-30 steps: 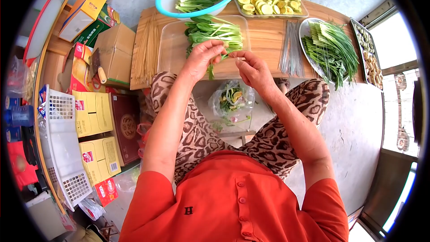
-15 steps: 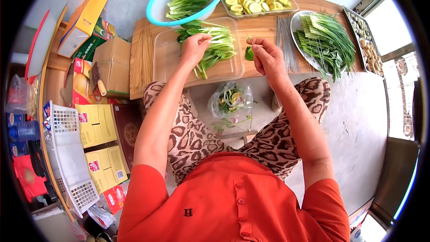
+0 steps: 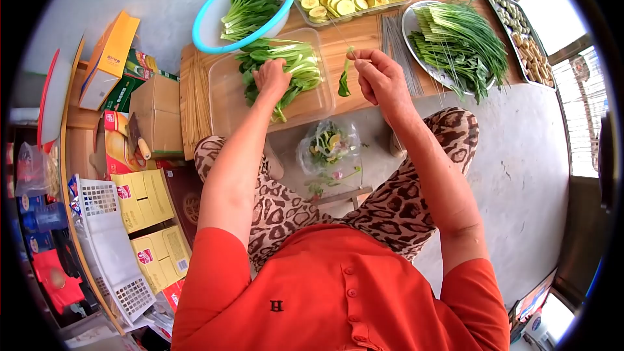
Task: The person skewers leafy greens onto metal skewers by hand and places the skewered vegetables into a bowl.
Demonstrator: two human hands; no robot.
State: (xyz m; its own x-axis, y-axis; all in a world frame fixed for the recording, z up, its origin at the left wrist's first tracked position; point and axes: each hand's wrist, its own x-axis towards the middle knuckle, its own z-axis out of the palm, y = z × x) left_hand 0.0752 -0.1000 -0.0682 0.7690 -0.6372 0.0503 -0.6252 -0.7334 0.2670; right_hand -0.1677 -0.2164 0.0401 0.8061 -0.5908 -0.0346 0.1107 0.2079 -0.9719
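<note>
Pale sticks: we had a bundle of thin, pale sticks (image 3: pixel 193 94) lying loose at the left end of the wooden table (image 3: pixel 364 32), with nothing on them that we could see.
Blue-rimmed basin: more leafy stalks (image 3: pixel 247 10) rested loose in the basin (image 3: pixel 214 19), behind the tray.
Clear tray: the main pile of leafy greens (image 3: pixel 299 68) lay loose in the clear tray (image 3: pixel 224 101), so we judged that much was left unhandled.
Left hand: our left hand (image 3: pixel 273 79) reached into that pile, fingers curled down among the leaves; we could not tell whether they had closed on a stalk.
Round slices: the sliced pieces (image 3: pixel 346 6) were cut and sat loose in their container.
Plastic bag: scraps filled the bag (image 3: pixel 328 146) below the table edge.
Held piece: a small green leaf (image 3: pixel 345 81) hung beside our right hand, seemingly from a thin stick, so we judged this piece barely begun.
Right hand: our right hand (image 3: pixel 383 81) pinched the stick between thumb and fingers.
Grey sticks: these (image 3: pixel 398 52) lay bare between tray and plate.
Plate: long cut greens (image 3: pixel 461 32) overhung its rim.
</note>
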